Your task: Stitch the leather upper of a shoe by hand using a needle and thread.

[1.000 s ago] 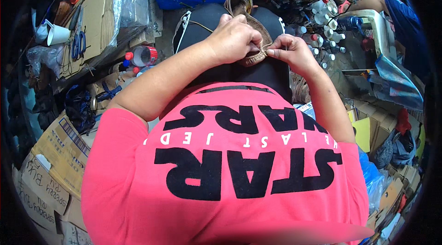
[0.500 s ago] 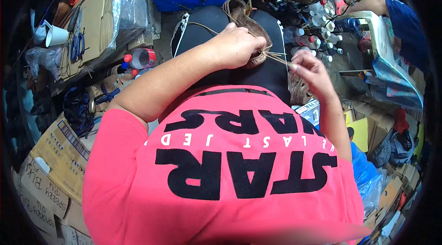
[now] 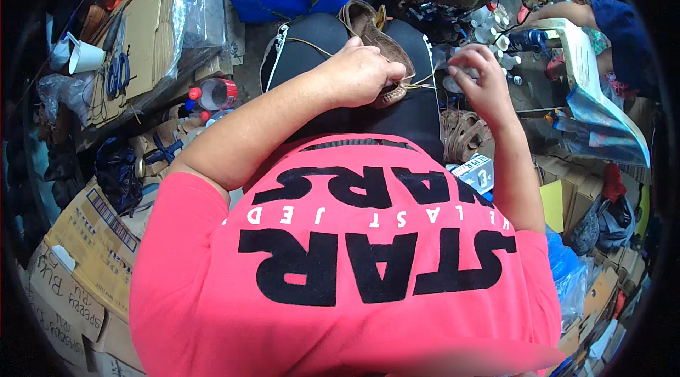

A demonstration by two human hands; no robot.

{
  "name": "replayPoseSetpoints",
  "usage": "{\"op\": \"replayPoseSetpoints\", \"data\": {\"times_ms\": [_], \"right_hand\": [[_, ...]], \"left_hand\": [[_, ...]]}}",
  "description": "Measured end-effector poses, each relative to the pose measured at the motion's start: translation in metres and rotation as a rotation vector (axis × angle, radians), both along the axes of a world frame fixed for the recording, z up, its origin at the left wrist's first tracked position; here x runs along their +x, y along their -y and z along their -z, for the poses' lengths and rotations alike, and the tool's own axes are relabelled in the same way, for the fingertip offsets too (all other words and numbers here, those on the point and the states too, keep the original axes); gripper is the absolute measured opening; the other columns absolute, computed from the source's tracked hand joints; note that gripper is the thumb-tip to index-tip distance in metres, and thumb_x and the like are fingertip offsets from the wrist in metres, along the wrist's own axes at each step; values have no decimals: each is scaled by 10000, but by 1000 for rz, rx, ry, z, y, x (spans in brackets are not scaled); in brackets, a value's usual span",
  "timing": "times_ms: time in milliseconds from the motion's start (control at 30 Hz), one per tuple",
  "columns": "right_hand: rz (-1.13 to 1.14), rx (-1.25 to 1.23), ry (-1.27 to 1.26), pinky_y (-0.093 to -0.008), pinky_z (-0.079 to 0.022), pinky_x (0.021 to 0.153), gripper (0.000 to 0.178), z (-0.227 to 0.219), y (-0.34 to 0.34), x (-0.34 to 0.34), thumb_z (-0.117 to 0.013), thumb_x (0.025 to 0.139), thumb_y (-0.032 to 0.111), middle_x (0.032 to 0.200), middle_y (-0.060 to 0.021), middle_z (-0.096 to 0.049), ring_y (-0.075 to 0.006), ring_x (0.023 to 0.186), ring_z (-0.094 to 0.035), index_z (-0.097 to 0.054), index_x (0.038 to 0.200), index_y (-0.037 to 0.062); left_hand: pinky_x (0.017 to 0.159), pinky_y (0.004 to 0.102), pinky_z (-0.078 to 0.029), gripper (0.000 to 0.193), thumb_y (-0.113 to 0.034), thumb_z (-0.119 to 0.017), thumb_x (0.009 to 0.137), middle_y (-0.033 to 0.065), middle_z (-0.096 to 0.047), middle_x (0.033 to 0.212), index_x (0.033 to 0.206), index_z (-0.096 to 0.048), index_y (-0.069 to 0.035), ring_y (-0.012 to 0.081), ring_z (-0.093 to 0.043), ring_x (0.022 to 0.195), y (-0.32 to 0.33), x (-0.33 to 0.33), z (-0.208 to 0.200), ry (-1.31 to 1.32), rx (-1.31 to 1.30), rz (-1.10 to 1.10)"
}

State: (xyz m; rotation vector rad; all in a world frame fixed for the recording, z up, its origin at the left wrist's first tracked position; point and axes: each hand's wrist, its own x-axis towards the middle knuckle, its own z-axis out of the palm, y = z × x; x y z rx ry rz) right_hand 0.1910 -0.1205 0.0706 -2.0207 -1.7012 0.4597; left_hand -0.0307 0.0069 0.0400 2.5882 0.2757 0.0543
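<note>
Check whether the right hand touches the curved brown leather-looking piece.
Apart: the head view shows the right hand raised beside the curved brown leather-looking piece, black clothing visible between.

Bare left forearm (image 3: 280,122) slanting up to upper centre, and there's the bare left hand (image 3: 365,74), fingers curled in a pinch! Right of centre, bare right forearm (image 3: 511,157) steep, bare right hand (image 3: 483,83) poised, fingers loosely bent.
</note>
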Motion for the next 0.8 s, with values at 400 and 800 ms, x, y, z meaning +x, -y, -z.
{"op": "replayPoseSetpoints", "data": {"times_ms": [400, 800], "right_hand": [[87, -181, -171, -322, -460, 748, 99, 28, 16, -17, -624, 812, 88, 897, -101, -582, -231, 836, -581, -619, 895, 33], [-273, -159, 131, -390, -410, 815, 163, -31, 5, -38, -611, 814, 204, 860, -101, -617, -283, 890, -587, -638, 904, 72]], "left_hand": [[810, 433, -377, 82, -192, -533, 875, 83, -626, 789, 894, -601, -149, 275, -600, 877, 0, 2, 2, -17, -5, -3], [823, 434, -365, 85, -123, -528, 823, 83, -626, 798, 885, -585, -137, 274, -598, 891, 3, 2, -1, -12, 37, 13]]}}
